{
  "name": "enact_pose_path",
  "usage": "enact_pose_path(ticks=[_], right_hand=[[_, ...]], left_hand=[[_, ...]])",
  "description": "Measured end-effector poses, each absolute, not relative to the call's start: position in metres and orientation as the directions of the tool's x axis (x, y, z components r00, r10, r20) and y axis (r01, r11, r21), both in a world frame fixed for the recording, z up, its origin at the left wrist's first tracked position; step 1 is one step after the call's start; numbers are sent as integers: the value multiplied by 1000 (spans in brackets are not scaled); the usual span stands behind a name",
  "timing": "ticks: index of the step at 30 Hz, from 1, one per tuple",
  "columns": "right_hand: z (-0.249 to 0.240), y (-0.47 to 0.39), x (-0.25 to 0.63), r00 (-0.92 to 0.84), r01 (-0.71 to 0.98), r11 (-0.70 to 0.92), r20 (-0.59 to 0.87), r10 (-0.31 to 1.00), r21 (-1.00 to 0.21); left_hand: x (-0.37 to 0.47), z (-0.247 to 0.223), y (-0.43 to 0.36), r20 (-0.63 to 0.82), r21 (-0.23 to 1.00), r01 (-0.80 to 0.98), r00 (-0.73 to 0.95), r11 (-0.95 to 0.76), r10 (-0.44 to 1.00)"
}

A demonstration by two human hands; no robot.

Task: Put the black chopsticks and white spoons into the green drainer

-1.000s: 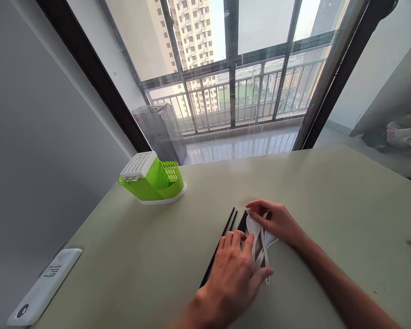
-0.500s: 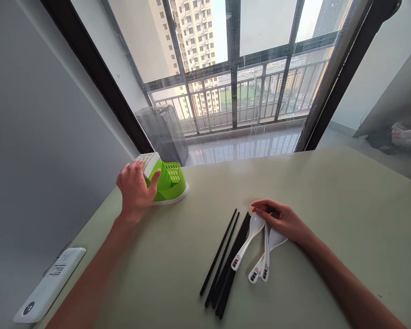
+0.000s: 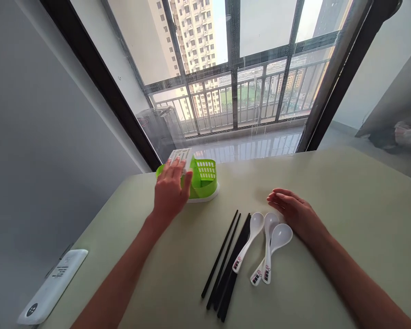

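The left hand (image 3: pixel 170 192) grips the green holder (image 3: pixel 200 180) on the tabletop (image 3: pixel 329 192). The right hand (image 3: pixel 296 212) lies flat, fingers released, beside the spoons (image 3: pixel 269 240) and chopsticks (image 3: pixel 228 260), nearer than the holder.

Nothing here can be read as words or numbers. The three white spoons (image 3: pixel 265 237) each carry a small printed mark near the end of the handle, red over black, but it is too small to make out any letters. The white device (image 3: pixel 51 287) lying at the near left corner of the table (image 3: pixel 345 192) bears a few lines of dark print on its top face and a round dark mark near its closer end; the print is blurred and illegible. The green and white holder (image 3: pixel 203 180) shows no lettering.
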State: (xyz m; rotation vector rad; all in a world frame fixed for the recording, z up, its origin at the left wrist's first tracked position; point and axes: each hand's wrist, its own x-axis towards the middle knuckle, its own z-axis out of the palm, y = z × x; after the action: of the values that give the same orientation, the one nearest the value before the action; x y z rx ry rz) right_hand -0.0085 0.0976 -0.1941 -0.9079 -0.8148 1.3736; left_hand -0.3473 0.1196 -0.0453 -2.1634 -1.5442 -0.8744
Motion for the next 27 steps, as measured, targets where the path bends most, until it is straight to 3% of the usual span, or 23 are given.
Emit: enact_pose_path(ticks=[4,9,15,17,20,23,25,27], right_hand=[[-202,105,-2,85,-561,-13,-73,994,-828],[-207,110,2,109,-528,-1,-69,992,-849],[-207,113,13,374,-512,145,-68,925,-846],[-206,114,15,409,-514,163,-74,910,-842],[-206,112,12,414,-488,165,-61,908,-857],[-206,110,5,400,-364,139,-20,916,-921],[-206,109,3,392,-276,125,7,920,-953],[-205,107,2,389,-236,126,25,921,-964]], left_hand=[[-289,-47,118,627,68,904,291,-423,722],[-225,-53,116,611,75,874,340,-479,715],[-187,-52,105,556,174,820,375,-545,741],[-189,-51,95,559,238,777,381,-583,737],[-207,-57,82,676,291,707,325,-644,662],[-241,-77,76,756,318,651,265,-689,599],[-268,-95,78,708,408,641,227,-650,668],[-296,-111,80,548,557,658,167,-506,820]])
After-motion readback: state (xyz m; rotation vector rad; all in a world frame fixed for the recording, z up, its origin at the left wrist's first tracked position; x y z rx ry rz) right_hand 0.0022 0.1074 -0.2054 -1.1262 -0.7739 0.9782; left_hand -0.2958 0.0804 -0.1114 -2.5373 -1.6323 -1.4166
